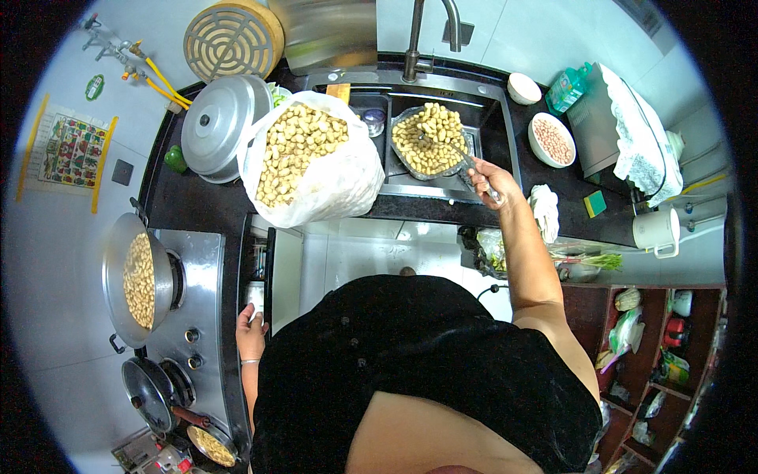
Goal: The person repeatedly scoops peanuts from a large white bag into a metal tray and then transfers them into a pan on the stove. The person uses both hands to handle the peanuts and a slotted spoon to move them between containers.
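My right hand (492, 182) grips the handle of a ladle or skimmer (465, 155), whose head lies among unshelled peanuts heaped in a basin (430, 142) in the sink. Left of the sink, a white plastic bag (349, 189) full of unshelled peanuts (296, 151) stands open at the counter's edge. At the left, my left hand (251, 330) is at an open drawer (270, 284) beside the stove, with its fingertips by a white item (255, 294); whether it holds that item is unclear. A wok (139, 281) with more peanuts sits on the stove.
A lidded metal pot (216, 124) and a green pepper (175, 159) stand left of the bag. Right of the sink are a bowl of shelled peanuts (552, 140), a white cloth (543, 212) and a sponge (595, 204). A faucet (413, 62) rises behind the sink. A lidded pan (148, 394) is on the stove.
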Motion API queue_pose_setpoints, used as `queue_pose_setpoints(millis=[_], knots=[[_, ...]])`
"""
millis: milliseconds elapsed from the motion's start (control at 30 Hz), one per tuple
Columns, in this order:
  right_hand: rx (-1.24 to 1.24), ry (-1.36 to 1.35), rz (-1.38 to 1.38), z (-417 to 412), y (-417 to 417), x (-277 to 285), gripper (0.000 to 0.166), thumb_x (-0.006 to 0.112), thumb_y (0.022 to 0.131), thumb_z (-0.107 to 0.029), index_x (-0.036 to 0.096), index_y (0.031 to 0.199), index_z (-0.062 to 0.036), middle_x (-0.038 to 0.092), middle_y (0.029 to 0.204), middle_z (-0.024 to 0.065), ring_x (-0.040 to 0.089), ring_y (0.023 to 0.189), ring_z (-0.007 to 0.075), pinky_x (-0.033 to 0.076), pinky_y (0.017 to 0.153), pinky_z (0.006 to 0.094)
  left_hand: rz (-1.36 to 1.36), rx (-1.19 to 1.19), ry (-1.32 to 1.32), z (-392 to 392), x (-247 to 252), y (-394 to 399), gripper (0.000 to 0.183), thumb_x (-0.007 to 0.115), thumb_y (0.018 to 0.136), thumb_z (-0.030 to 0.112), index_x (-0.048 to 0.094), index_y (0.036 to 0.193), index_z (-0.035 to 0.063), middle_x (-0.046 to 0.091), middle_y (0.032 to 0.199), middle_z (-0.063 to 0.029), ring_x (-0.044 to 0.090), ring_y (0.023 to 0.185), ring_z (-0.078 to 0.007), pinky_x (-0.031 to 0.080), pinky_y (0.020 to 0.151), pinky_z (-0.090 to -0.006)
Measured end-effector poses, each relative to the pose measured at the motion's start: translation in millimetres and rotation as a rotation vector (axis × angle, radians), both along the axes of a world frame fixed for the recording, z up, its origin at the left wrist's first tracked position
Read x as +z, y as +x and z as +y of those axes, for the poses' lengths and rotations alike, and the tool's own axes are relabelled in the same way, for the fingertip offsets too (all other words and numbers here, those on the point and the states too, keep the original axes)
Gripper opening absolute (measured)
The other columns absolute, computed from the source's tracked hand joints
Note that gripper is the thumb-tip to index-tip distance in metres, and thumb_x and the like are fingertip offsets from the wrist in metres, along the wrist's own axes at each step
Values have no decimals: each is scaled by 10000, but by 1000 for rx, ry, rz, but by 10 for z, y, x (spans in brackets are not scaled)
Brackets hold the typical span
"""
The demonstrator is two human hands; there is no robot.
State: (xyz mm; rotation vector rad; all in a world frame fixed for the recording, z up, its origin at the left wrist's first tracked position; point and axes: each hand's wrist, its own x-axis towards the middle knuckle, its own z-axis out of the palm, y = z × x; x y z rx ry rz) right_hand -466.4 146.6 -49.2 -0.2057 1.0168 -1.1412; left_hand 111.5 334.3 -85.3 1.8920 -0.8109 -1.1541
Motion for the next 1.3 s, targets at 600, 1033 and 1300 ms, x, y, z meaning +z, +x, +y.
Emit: queue_pose_setpoints(millis=[600, 1033, 1300], knots=[[118, -2, 172, -77, 168, 278, 296, 386, 933, -90, 397, 1227, -62, 511, 725, 42, 380, 471, 45, 316, 332, 147, -16, 0, 9, -67, -2, -72, 376, 593, 864, 131, 514, 1217, 31, 585, 855, -17, 525, 679, -79, 468, 632, -229], [518, -235, 153, -894, 1605, 1830, 419, 452, 908, -55, 354, 1315, -52, 504, 816, 100, 382, 516, 52, 307, 341, 144, -48, -50, -84, 193, -673, 251, 384, 618, 848, 153, 519, 1201, 36, 585, 1054, -46, 549, 809, -116, 473, 661, -264], [985, -349, 46, -990, 3692, 2166, 437, 488, 893, -49, 388, 1318, -22, 545, 839, 96, 420, 531, 48, 317, 338, 146, -114, 21, -36, 460, -505, 311, 385, 618, 846, 205, 538, 1194, 60, 615, 894, -41, 541, 716, -110, 462, 645, -258]])
